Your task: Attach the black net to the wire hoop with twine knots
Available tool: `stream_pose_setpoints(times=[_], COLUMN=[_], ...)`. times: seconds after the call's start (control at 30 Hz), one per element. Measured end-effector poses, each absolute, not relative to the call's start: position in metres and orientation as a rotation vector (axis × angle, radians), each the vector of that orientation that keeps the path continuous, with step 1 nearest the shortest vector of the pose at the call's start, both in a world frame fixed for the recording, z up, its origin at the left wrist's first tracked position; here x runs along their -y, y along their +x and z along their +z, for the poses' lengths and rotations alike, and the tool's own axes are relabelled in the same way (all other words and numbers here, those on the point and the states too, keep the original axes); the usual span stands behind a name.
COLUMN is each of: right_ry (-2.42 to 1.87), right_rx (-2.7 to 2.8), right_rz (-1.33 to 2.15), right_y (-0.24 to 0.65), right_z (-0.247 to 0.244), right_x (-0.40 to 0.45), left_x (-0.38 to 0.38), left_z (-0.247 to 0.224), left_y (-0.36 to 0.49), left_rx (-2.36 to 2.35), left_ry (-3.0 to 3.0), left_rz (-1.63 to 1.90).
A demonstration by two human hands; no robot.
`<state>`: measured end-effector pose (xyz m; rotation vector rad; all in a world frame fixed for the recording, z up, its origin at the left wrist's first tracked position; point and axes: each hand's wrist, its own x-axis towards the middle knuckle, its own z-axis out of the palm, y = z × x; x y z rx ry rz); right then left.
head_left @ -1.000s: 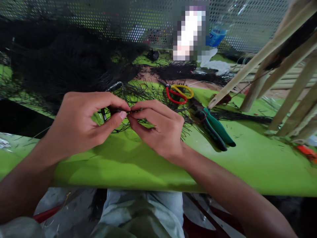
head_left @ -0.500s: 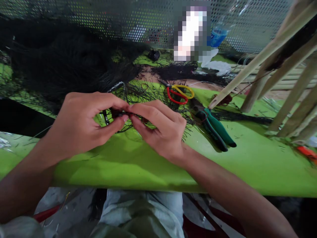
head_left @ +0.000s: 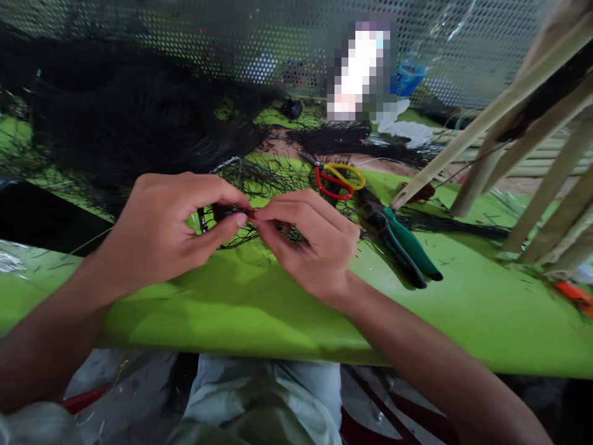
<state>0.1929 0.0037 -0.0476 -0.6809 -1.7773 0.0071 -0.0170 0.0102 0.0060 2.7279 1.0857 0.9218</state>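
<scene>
Above the green tabletop (head_left: 222, 327), my left hand (head_left: 167, 232) pinches a small dark bundle of strands (head_left: 227, 210) between thumb and forefinger. My right hand (head_left: 310, 241) meets it there, thumb and fingertips closed on the bundle's right end. What exactly lies between the fingertips is too small and dark to make out. Black wiry strands (head_left: 287, 170) lie loose behind both hands. Just past the right hand are scissors (head_left: 336, 188) with one red and one yellow handle. Pliers (head_left: 407, 250) with green and black grips rest beside them.
A large heap of black fibre (head_left: 134, 111) covers the back left, with a flat black object (head_left: 41, 213) at the left edge. Wooden sticks (head_left: 463, 136) lean at the right. A perforated metal panel (head_left: 185, 43) stands behind, near a blurred-out bright object (head_left: 359, 74).
Both hands have shifted slightly right in the view, their fingertips still together at the dark bundle. The background has moved a little too, as the camera turned. The tools lie as before.
</scene>
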Motion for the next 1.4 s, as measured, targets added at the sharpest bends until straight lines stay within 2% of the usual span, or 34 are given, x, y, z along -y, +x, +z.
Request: stream_pose_setpoints(times=[0.17, 0.4, 0.83, 1.07, 1.4], right_ry=[-0.662, -0.673, -0.787, -0.717, -0.722], right_rx=[1.777, 1.848, 1.725, 1.878, 1.822], right_rz=[0.042, 0.300, 0.504, 0.368, 0.227], right_y=[0.193, 0.196, 0.198, 0.203, 0.201], right_z=[-0.049, -0.048, -0.047, -0.044, -0.045], right_x=[-0.005, -0.005, -0.003, -0.009, -0.009], left_x=[-0.011, -0.010, -0.010, -0.008, -0.004], left_z=[0.003, 0.003, 0.000, 0.003, 0.003], left_y=[-0.015, -0.016, -0.016, -0.014, -0.014], left_rx=[-1.084, -1.168, -1.133, -1.191, -1.233], left_ry=[2.737, 2.740, 2.753, 2.730, 2.735], left_rz=[1.038, 0.989, 0.968, 0.943, 0.926])
